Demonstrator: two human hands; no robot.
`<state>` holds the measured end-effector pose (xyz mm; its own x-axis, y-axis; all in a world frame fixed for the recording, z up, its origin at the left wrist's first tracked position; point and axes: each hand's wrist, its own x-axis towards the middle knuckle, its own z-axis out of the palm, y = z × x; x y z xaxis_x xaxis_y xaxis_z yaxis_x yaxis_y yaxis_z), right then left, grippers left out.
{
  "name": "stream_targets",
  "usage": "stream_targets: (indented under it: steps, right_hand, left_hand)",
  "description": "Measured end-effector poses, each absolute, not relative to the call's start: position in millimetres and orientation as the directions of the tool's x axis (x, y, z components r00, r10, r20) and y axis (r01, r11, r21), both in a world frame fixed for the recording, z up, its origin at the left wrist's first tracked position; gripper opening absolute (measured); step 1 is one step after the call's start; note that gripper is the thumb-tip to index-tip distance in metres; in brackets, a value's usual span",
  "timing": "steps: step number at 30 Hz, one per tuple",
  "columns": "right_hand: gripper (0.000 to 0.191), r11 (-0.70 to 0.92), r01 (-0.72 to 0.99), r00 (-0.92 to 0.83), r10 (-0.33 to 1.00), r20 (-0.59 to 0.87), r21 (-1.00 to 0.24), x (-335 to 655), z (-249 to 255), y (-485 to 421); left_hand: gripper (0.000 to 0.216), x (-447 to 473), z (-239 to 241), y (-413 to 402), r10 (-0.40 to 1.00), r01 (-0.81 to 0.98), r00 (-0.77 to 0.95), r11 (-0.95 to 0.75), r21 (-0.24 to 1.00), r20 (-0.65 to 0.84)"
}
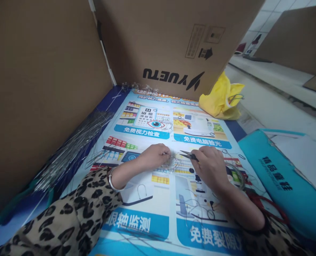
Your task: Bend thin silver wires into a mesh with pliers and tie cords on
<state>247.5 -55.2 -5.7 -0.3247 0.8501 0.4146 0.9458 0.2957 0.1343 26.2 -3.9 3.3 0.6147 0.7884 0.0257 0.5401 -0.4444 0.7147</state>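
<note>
Head: right hand (212, 167) holds pliers (189, 155), box (174, 42) reads YUETU.

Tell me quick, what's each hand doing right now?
Left hand: closed, pinching a wire piece.
Right hand: closed, holding pliers.

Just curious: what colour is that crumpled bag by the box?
Yellow; the head view shows the bag best.

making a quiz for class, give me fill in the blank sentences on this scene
The right hand grips small ____.
The left hand, pinching a wire piece, wears a silver ____.
The plastic bag by the cardboard box is ____.
Missing: pliers, bracelet, yellow.
</note>
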Motion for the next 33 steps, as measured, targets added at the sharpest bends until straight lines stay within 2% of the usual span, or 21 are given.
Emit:
stream_targets:
  steps: [9, 12, 16, 21, 25, 33]
  right_hand:
    - [0.012, 0.265, 0.897, -0.4, 0.827, 0.395, 0.354, 244, 5, -52]
    - [0.011, 0.277, 0.9, -0.402, 0.828, 0.391, 0.338, 248, 7, -52]
    - [0.01, 0.381, 0.882, -0.462, 0.812, 0.357, 0.276, 257, 6, -50]
    - [0.013, 0.368, 0.913, -0.406, 0.805, 0.432, 0.174, 263, 2, -48]
    - [0.011, 0.322, 0.917, -0.394, 0.829, 0.396, 0.236, 258, 2, -47]
    - [0.009, 0.39, 0.823, -0.532, 0.784, 0.32, 0.412, 236, 10, -56]
  left_hand:
    - [0.017, 26, 12, -8, 0.716, 0.495, 0.698, -0.477, 0.726, -0.005]
    - [0.017, 26, 13, -7, 0.707, 0.494, 0.707, -0.48, 0.725, -0.014]
    - [0.018, 26, 12, -5, 0.693, 0.494, 0.721, -0.506, 0.707, -0.007]
    - [0.017, 25, 9, -2, 0.676, 0.492, 0.737, -0.527, 0.693, -0.009]
    - [0.017, 24, 8, -3, 0.668, 0.468, 0.744, -0.531, 0.706, 0.009]
    - [0.018, 26, 11, -5, 0.665, 0.473, 0.747, -0.515, 0.715, -0.016]
